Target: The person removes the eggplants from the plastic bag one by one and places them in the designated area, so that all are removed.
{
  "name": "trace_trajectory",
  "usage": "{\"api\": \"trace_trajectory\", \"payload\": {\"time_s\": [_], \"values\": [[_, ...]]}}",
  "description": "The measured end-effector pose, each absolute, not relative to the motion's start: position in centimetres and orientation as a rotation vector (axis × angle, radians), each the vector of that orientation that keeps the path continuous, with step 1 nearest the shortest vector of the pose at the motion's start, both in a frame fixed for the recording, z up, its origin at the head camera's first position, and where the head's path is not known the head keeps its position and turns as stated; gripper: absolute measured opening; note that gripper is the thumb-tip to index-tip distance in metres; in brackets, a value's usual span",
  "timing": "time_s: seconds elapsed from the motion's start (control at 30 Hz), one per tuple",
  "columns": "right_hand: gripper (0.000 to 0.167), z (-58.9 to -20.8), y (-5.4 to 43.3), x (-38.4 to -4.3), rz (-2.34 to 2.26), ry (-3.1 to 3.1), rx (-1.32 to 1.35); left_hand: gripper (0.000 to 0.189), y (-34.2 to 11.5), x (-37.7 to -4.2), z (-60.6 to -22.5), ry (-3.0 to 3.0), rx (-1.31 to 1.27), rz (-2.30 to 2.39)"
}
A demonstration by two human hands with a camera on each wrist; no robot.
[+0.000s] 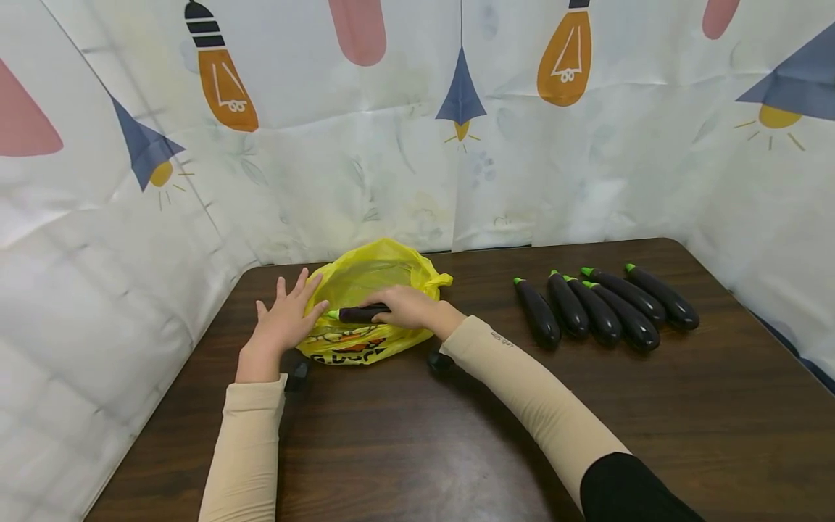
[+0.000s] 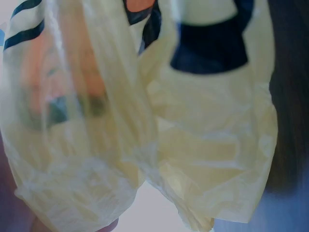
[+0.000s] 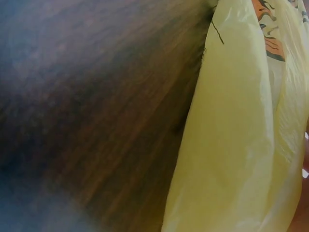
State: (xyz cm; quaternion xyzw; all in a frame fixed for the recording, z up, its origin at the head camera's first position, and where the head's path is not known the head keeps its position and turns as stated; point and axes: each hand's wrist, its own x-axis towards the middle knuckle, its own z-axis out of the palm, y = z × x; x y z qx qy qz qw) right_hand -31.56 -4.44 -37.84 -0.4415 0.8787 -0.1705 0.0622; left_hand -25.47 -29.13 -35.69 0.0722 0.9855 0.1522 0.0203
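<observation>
A yellow plastic bag with dark and orange print lies on the table, its mouth opened upward. My right hand reaches over the mouth from the right and grips a dark eggplant. The eggplant lies sideways, its green stem end pointing left, close to my left hand. My left hand is at the bag's left rim with its fingers spread. The left wrist view is filled by the bag's printed side. Yellow plastic bag also takes up the right part of the right wrist view.
Several eggplants lie side by side on the right of the dark wooden table, green ends toward the back. Behind the table hangs a pale curtain printed with lamps and bulbs, which also runs along the left side.
</observation>
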Motion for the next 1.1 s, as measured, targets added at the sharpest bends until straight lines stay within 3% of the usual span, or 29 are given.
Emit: {"api": "trace_trajectory", "payload": {"time_s": [0.63, 1.1], "values": [[0.043, -38.8, -3.6, -32.1, -0.574, 2.583, -1.320, 0.068, -28.7, -25.5, -35.9, 3.066, 0.224, 0.453], [0.048, -37.2, -2.8, -31.6, -0.578, 2.585, -1.250, 0.068, -28.7, -25.5, -35.9, 3.059, 0.224, 0.474]]}}
